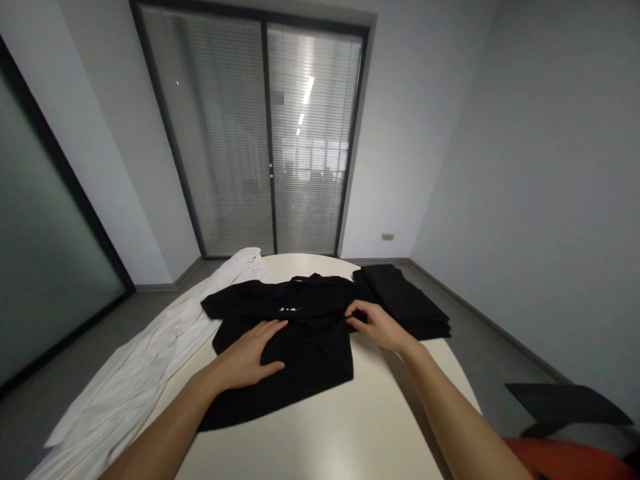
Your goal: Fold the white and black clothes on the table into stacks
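Observation:
A black T-shirt point(310, 360) with a small white print on its chest lies spread on the pale table, its collar toward the far side and its hem toward me. My left hand point(253, 355) rests flat on the middle of the shirt, thumb and fingers apart. At the shirt's right side, just below the sleeve, my right hand point(373, 321) is closed in a pinch on the fabric edge. Part of the right sleeve is hidden behind that hand.
A folded stack of black cloth point(400, 297) lies at the table's right. White cloth point(165, 347) drapes along the left edge. The cream table point(330, 427) has a rounded rim. An orange-and-black chair point(565, 407) stands at lower right; glass doors point(270, 147) are beyond.

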